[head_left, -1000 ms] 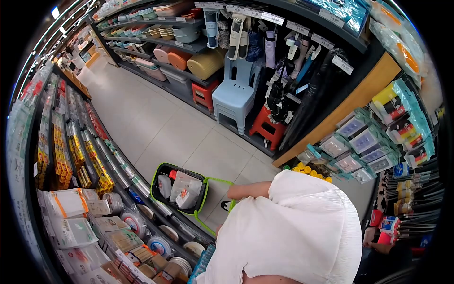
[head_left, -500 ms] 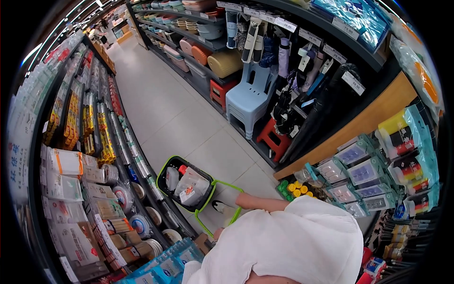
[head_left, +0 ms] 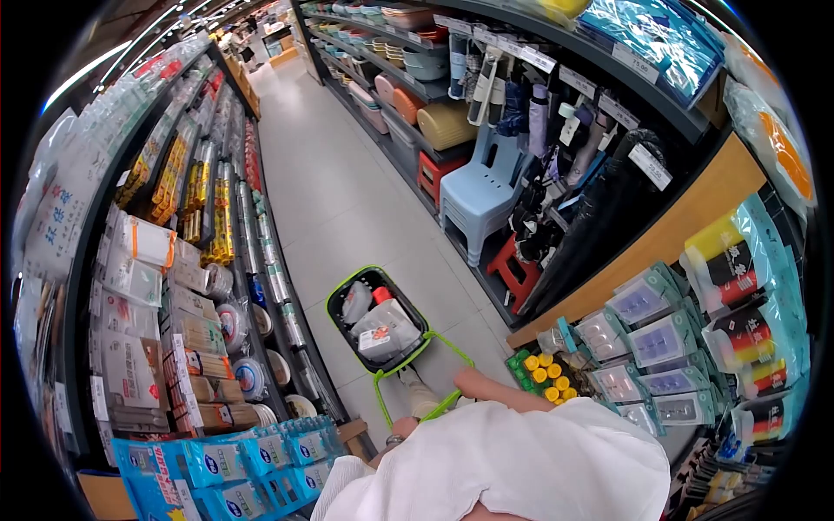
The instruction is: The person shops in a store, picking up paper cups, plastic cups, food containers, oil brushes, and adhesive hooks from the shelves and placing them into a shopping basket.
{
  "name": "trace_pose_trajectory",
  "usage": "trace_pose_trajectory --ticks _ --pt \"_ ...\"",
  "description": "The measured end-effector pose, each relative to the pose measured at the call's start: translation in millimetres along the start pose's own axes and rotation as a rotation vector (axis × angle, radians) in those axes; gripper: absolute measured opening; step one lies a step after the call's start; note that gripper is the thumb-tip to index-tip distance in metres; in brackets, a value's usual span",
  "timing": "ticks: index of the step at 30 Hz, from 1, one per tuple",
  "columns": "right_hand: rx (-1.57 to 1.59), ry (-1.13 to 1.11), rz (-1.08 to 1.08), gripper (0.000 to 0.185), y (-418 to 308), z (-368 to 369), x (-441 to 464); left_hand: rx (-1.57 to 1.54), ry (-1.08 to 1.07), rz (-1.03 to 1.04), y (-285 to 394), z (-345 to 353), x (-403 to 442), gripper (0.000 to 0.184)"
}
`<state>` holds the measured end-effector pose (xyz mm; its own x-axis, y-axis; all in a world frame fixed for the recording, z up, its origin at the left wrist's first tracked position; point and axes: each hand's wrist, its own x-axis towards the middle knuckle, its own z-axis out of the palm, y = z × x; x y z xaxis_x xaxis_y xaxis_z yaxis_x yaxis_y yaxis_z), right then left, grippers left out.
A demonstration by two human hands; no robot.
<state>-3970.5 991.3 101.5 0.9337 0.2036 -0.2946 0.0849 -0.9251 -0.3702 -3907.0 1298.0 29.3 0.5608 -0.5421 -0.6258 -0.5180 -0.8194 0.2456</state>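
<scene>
Low in front of me is a black shopping basket (head_left: 412, 354) with a bright green rim and a green handle (head_left: 441, 406). Inside it lie a clear plastic package (head_left: 401, 323) with a white label, a grey-white packet (head_left: 356, 301) and a small red item (head_left: 380, 294). My right hand (head_left: 472, 383) is closed around the right end of the handle. At the handle's left end my left hand (head_left: 405, 426) is closed on it too, its fingers partly hidden by my white top. A shoe and lower leg show just behind the basket.
Tall shelves (head_left: 174, 339) of packaged disposables line the left, with blue packs (head_left: 230, 464) at the near corner. To the right stand stacked light-blue chairs (head_left: 476, 193), a red stool (head_left: 514, 271), hanging umbrellas, yellow-capped bottles (head_left: 546, 369) and hanging packs (head_left: 662, 339). A tiled aisle (head_left: 321, 165) runs ahead.
The view has swung left, so the shelves and aisle sit further right. The basket appears further right and turned slightly, with both hands still on its handle.
</scene>
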Motion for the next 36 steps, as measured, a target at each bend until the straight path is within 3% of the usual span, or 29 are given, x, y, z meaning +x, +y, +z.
trace_pose_trajectory --ticks 2,6,8,11,13,14,17,21,23,26,30,32,36 --pt "0.052 0.022 0.042 0.01 0.6 5.6 -14.3 0.041 -0.005 0.185 6.9 -10.6 0.2 0.035" --pt "0.12 0.038 0.112 0.017 7.0 29.2 -40.9 0.106 -0.067 0.172 19.3 -31.0 2.1 0.034" --pt "0.161 0.036 0.151 0.02 6.5 30.3 -45.0 0.143 -0.022 0.277 19.9 -42.0 3.8 0.032" --pt "0.294 -0.084 0.308 0.022 1.8 21.8 -58.8 0.173 -0.098 0.304 29.8 -64.6 12.6 0.032" --pt "0.303 0.016 0.322 0.021 9.0 46.2 -62.5 0.213 -0.172 0.256 23.1 -50.9 40.8 0.034" --pt "0.275 -0.021 0.376 0.021 9.7 44.2 -61.3 0.235 -0.194 0.278 20.5 -48.3 44.7 0.034" --pt "0.315 0.149 0.475 0.02 8.0 43.7 -58.6 0.189 -0.133 0.423 17.5 -60.3 55.1 0.041" --pt "0.207 0.358 0.54 0.022 1.3 40.1 -51.0 0.17 -0.049 0.256 30.5 -75.8 54.3 0.055" --pt "0.156 0.363 0.575 0.028 -7.8 35.0 -48.9 0.16 -0.131 0.274 31.2 -100.0 45.3 0.052" --pt "0.162 0.385 0.621 0.038 -16.4 42.6 -50.1 0.164 -0.022 0.367 -7.5 -73.7 50.9 0.039" --pt "0.235 0.349 0.655 0.035 -43.8 33.7 -53.6 -0.046 -0.029 0.46 -23.9 -88.4 25.6 0.028" --pt "0.315 0.213 0.663 0.033 -57.1 33.0 -52.9 -0.037 -0.049 0.434 -34.0 -89.5 13.2 0.027" --pt "0.294 0.177 0.628 0.031 -68.6 37.9 -47.4 -0.054 -0.014 0.416 -41.5 -92.9 1.9 0.025"
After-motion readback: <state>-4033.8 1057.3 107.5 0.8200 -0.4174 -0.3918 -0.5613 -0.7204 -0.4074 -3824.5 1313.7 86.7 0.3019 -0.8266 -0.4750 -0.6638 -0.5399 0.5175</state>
